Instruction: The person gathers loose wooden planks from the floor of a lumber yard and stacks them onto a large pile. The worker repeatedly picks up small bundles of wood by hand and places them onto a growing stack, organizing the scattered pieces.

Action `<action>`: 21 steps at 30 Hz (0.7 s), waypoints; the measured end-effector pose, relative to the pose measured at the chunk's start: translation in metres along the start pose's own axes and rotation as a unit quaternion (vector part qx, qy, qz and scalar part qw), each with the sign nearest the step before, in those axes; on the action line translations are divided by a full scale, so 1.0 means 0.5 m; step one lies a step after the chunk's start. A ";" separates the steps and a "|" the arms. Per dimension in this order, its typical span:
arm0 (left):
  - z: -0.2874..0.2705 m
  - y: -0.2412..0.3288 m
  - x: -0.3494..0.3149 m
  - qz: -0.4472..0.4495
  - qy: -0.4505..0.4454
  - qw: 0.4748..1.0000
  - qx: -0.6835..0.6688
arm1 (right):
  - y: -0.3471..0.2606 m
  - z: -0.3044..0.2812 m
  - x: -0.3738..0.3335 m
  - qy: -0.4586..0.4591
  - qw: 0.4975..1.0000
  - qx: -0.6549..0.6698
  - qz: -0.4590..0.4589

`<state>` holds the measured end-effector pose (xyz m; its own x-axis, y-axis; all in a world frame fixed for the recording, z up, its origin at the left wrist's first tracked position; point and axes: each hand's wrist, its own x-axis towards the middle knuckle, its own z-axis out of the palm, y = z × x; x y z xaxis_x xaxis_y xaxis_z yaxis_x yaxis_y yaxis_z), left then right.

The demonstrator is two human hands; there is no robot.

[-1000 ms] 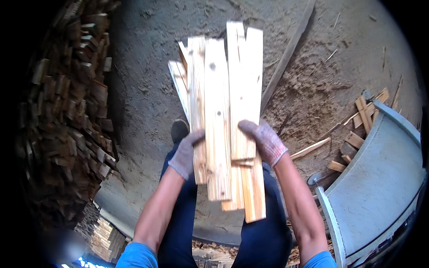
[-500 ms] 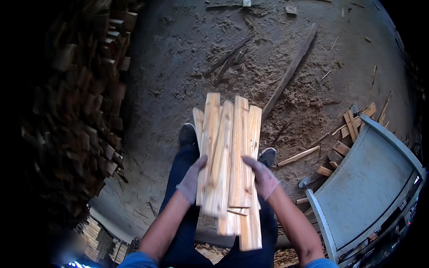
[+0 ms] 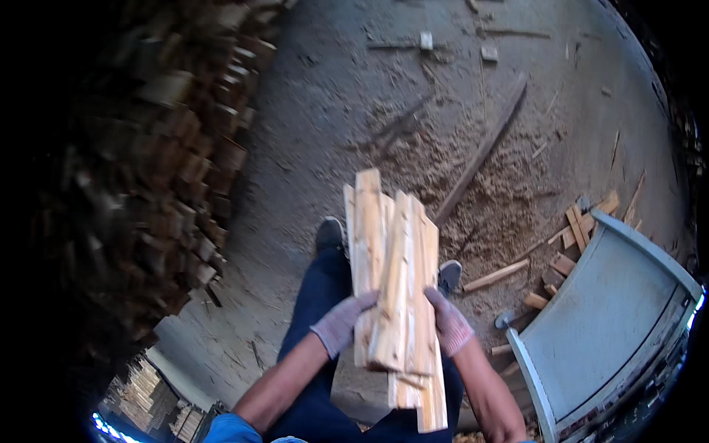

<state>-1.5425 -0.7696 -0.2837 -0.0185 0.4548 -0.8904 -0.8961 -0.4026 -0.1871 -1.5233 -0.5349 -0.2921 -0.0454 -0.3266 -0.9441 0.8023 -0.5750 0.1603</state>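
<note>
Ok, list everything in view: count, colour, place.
boards: several, pale, centre, held
wood pile: one, brown, left side
pale stack: one, cream, lower left
long plank: one, grey-brown, floor ahead
small blocks: two, pale, near top
panel: one, blue-grey, lower right
scrap pieces: several, tan, beside panel
shoes: two, dark, flanking boards
trousers: one pair, dark blue, beneath boards
left hand: one, grey-gloved, boards' left edge
right hand: one, grey-gloved, boards' right edge

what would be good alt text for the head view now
A person's gloved left hand and right hand hold a bundle of pale boards above a littered floor. A wood pile rises at left; a blue-grey panel is at lower right.
</note>
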 end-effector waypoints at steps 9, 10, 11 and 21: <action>0.253 -0.076 -0.256 0.093 -0.058 0.976 0.187 | -0.018 -0.012 -0.359 -0.038 0.988 -0.053 -0.141; 0.282 -0.081 -0.279 0.125 -0.065 0.970 0.199 | -0.040 -0.012 -0.387 -0.064 0.981 -0.077 -0.165; 0.296 -0.082 -0.337 0.188 -0.111 0.958 0.184 | -0.032 -0.006 -0.400 -0.087 0.973 -0.087 -0.195; 0.468 -0.076 -0.770 0.507 -0.131 0.816 0.246 | -0.132 0.297 -0.783 -0.320 0.808 -0.269 -0.415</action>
<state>-1.6052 -0.7437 0.1633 -0.8971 0.2661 -0.3528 -0.4297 -0.3387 0.8371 -1.6470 -0.4805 0.1095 -0.8613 -0.4163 -0.2911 0.4715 -0.4419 -0.7632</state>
